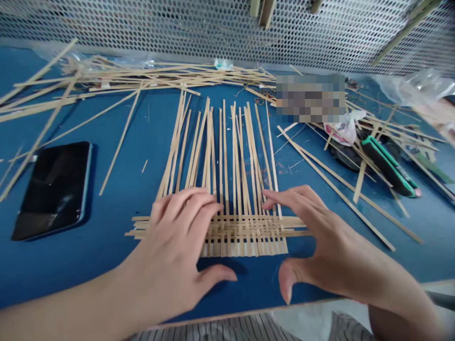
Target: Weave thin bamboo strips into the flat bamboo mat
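A partly woven mat of thin bamboo strips [245,229] lies flat on the blue table, its long upright strips [234,156] fanning away from me. Several crosswise strips pass over and under them close to the near end, where a pale band [245,249] joins their ends. Over the left part of the weave rests my left hand [181,232], fingers bent and thumb apart, hiding that side. My right hand [316,237] hovers at the right edge, its fingers reaching over the outer strips and its thumb held apart. No strip shows gripped in either hand.
A black phone [53,187] lies on the left of the blue table [117,265]. Loose bamboo strips [159,76] pile along the back. On the right are more strips, a green-and-black utility knife [389,166] and crumpled plastic [343,128]. A perforated metal panel [199,28] stands behind.
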The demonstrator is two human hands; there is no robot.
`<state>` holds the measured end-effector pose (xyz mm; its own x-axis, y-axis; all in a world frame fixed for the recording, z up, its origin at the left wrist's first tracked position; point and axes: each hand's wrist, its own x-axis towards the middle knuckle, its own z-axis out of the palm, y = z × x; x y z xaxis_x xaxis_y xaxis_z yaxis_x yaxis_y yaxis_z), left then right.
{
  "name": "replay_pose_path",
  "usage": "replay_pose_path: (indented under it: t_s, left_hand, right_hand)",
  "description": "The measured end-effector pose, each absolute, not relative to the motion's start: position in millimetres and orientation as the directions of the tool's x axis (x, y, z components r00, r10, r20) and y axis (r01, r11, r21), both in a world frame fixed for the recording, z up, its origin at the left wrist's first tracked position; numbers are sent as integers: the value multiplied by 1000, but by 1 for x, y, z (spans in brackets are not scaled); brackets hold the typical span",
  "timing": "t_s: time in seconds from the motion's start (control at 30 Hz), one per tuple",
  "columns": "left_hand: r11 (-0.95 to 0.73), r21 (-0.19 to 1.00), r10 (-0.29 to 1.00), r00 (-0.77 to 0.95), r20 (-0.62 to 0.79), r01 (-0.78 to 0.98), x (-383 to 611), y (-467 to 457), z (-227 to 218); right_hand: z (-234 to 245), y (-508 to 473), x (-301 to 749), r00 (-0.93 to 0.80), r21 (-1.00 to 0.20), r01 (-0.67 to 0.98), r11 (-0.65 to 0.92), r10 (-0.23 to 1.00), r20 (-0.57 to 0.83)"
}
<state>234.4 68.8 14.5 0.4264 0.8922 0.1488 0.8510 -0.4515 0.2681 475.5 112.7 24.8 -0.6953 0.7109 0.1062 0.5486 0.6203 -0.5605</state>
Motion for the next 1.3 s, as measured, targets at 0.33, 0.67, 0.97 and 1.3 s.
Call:
replay_pose_path:
  t_s: [0.33, 0.67, 0.97, 1.3]
  left_hand:
    - [-484, 304, 875, 443, 196, 821, 223, 67, 6]
    - [-500, 381, 861, 492, 125, 778, 237, 75, 10]
    - [-498, 390, 855, 513, 73, 774, 238, 80, 14]
    - [-490, 404, 859, 506, 74, 772, 240, 80, 14]
  right_hand:
    - [24, 103, 438, -767, -331, 601, 728, 642, 19]
    - [26, 101, 427, -726, -371, 648, 666, 687, -34]
    - [26, 99, 421, -705, -398, 655, 642, 709, -18]
    - [23, 99, 421, -697, -408, 663, 628, 716, -32]
